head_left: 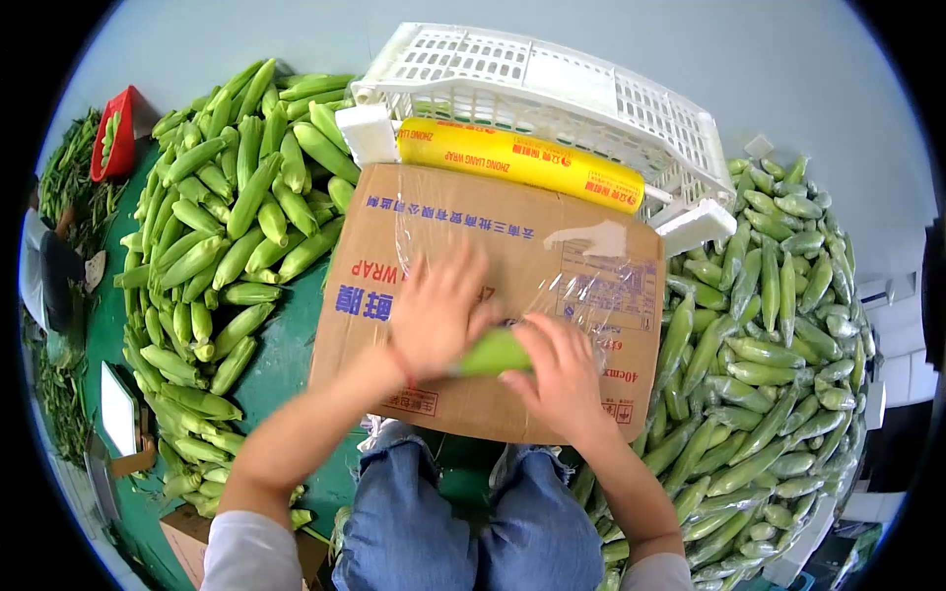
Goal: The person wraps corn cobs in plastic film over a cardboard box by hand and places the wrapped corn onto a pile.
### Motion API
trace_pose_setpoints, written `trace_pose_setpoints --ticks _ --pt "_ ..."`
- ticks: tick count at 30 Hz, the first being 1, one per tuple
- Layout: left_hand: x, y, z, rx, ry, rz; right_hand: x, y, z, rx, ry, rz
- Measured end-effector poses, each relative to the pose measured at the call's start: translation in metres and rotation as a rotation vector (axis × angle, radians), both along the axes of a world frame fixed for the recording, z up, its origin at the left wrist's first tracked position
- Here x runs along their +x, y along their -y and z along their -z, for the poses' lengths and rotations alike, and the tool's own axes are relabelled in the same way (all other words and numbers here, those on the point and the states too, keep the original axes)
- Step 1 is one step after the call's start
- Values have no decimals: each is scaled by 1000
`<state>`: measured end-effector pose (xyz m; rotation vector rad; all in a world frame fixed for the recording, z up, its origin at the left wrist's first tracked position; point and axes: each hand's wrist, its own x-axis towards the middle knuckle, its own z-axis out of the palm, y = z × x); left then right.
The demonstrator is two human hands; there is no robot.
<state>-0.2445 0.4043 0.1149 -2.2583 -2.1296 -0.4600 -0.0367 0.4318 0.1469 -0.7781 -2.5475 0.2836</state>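
The right hand [562, 379] grasps the ear [496, 353] by one end on the near half of the box [340, 266], seemingly to steady it; the left hand [439, 305] is blurred beside it, its grip impossible to tell. The roll [522, 165] lies along the far edge, presumably so film [576, 271] feeds nearer, with loose corn [246, 197] left and wrapped corn [769, 355] right, apparently for reach

Clear film [581, 281] lies on the cardboard box [345, 246], heaped corn [222, 222] on the green floor [281, 364].
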Motion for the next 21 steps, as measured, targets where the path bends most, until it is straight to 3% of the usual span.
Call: trace_pose_setpoints --ticks 1,4,6,8,11,15,16,18,19,20,21 --pt "-16 -37 5 103 -38 -66 -3 -3 8 7 72 -117" --pt "-47 -107 -7 -92 -42 136 -24 -43 16 246 112 -86" --pt "-42 -125 -8 -347 14 233 -41 -80 17 158 210 -69" --pt "-44 -127 -1 -370 -43 251 -45 -81 26 66 243 -87" --pt "-39 -125 -12 -461 -46 240 -42 -64 25 47 84 -177" --pt "-45 -120 -12 -465 2 241 1 -1 -10 -157 263 -391" --pt "-46 -118 -10 -471 27 250 16 10 -12 -335 399 -476" --pt "-55 -108 -12 -374 300 247 42 37 -22 -661 599 -468" --pt "-59 -98 -12 -323 439 245 53 43 -26 -747 521 -350" --pt "-58 -80 -7 -17 507 159 63 46 -26 -825 438 -228" --pt "-47 -59 0 287 564 80 71 49 -13 -912 179 -78"
